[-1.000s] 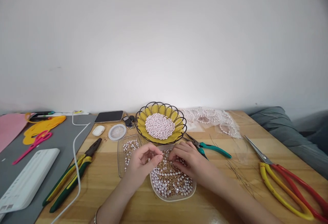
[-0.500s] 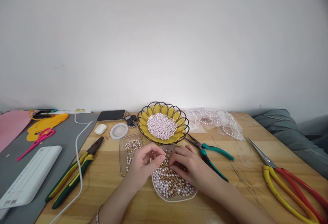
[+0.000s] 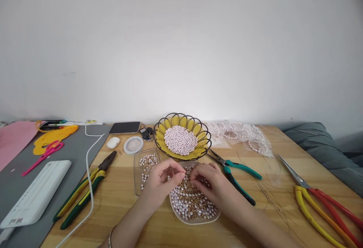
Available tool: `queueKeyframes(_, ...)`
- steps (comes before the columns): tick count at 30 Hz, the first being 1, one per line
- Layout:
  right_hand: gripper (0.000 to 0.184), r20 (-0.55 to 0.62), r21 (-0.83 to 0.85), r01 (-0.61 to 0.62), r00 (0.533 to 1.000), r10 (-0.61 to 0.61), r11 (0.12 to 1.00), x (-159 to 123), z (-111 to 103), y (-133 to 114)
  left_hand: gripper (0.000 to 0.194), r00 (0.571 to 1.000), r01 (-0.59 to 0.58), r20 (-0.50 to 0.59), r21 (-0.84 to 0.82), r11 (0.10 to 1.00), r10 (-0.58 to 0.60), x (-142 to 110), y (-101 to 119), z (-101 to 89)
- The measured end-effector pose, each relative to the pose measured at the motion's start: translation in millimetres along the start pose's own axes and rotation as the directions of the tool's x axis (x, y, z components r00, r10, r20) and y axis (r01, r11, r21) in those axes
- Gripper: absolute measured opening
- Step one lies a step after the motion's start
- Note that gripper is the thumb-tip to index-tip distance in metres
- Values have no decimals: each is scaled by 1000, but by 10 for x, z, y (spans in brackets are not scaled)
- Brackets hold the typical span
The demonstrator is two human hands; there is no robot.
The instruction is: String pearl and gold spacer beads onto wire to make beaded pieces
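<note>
My left hand (image 3: 160, 183) and my right hand (image 3: 211, 183) meet over a clear shallow dish (image 3: 195, 220) filled with pearl and gold beads (image 3: 190, 202). Thumb and fingers of my left hand are pinched together at the dish's near-left rim, on something too small to make out. My right hand's fingers are curled and pinched close to the left fingertips, just above the beads. A clear rectangular tray (image 3: 138, 174) with beaded pieces lies under and beside my left hand. Behind the dish stands a black wire basket with a yellow liner (image 3: 202, 136) holding pale pearls (image 3: 180, 140).
Teal-handled pliers (image 3: 237, 172) lie right of the dish, thin wire pins (image 3: 273, 198) and red-yellow shears (image 3: 320, 208) farther right. Green-yellow pliers (image 3: 82, 193), a white cable (image 3: 90, 161), a white keyboard-like block (image 3: 34, 195) and pink scissors (image 3: 42, 155) lie left. Bagged pearl strands (image 3: 241, 134) at back.
Both hands have kept their pinch and drawn a little closer together over the dish. The view has drifted slightly, so everything sits a bit further right.
</note>
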State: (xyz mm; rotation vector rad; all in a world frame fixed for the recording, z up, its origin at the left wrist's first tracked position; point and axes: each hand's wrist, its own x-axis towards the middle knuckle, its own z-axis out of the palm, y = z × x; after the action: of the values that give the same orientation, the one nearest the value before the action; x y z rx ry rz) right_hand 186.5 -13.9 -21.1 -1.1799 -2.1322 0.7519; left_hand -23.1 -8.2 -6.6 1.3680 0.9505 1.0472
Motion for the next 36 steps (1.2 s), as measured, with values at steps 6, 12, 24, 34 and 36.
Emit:
queueKeyframes(6, 10, -102, 365, -81, 987, 126, 928, 27, -108, -24, 9, 1000, 0, 26, -10, 1000, 0, 6, -34, -8)
queueKeyframes(12, 7, -129, 621, -46, 979, 160, 782, 44, -139, -51, 7, 1000, 6, 26, 67, 998, -8, 3, 10, 14)
queueKeyframes(24, 11, -242, 604, -89, 926, 289, 792, 73, -224, 20, 8, 996, -81, 68, 307, 948, 63, -7, 32, 53)
queueKeyframes(34, 13, -157, 626, -167, 930, 333, 762, 85, -244, -7, 10, 991, -124, 102, 382, 916, 92, -18, 22, 58)
queueKeyframes(36, 15, -129, 635, -186, 931, 340, 749, 84, -234, -5, 10, 990, -125, 106, 389, 913, 91, -14, 16, 59)
